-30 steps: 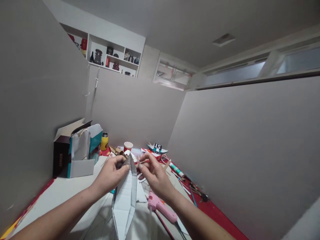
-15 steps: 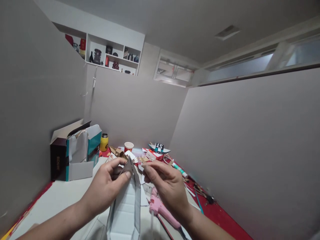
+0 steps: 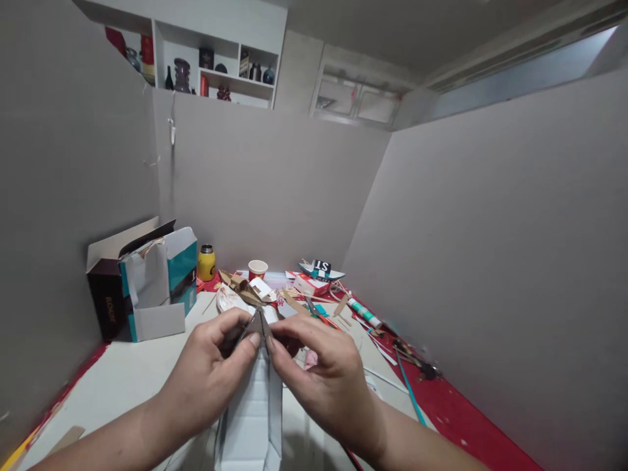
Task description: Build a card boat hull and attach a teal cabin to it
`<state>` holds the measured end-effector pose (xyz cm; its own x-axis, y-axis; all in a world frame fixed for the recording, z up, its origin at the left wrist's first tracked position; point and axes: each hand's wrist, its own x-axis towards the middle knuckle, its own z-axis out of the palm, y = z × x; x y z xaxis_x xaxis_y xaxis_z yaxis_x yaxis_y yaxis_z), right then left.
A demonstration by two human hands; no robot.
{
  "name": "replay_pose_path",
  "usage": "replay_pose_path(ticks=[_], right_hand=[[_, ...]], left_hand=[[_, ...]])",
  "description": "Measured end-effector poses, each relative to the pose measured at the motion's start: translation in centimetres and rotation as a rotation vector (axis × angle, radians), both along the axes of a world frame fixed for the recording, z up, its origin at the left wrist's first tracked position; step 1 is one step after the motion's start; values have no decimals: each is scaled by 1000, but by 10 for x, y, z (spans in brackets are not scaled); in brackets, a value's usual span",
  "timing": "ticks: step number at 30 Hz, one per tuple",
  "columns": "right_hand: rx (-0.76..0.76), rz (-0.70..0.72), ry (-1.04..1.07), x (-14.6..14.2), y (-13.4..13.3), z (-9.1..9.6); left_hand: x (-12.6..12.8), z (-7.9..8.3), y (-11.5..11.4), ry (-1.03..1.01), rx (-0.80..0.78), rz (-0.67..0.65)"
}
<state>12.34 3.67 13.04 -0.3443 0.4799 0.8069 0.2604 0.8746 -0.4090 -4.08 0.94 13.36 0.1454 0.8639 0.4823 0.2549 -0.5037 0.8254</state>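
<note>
A long folded cardboard piece (image 3: pixel 248 418), pale inside with crosswise creases and upright side walls, runs toward me and narrows to a point at its far end. My left hand (image 3: pixel 216 363) is closed on the left wall near that tip, thumb on the inner side. Thumb and forefinger of my right hand (image 3: pixel 324 373) pinch the right wall close to the tip. The two walls almost meet there; I cannot tell if they touch. Part of a pink glue gun (image 3: pixel 311 358) shows behind my right hand, which hides most of it.
Opened boxes (image 3: pixel 142 288) stand at the left wall beside a yellow bottle (image 3: pixel 207 263). A paper cup (image 3: pixel 258 269), a small boat-shaped model (image 3: pixel 321 269), cardboard scraps (image 3: pixel 294 304) and a white-green tube (image 3: pixel 364 313) lie across the back. Grey partitions (image 3: pixel 265 176) enclose the table.
My right hand has moved left onto the right wall of the cardboard piece at its tip. The tip's walls are closer together. The camera view has tilted down.
</note>
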Motion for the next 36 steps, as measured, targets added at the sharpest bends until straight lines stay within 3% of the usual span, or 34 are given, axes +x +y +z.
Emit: replay_pose_path(ticks=[13, 30, 36], right_hand=[[5, -44, -54, 1, 0, -8], [-33, -41, -60, 0, 11, -25], [-83, -54, -93, -6, 28, -37]], left_hand=[[2, -13, 6, 126, 47, 82], [8, -22, 15, 136, -114, 62], [3, -34, 36, 60, -208, 39]])
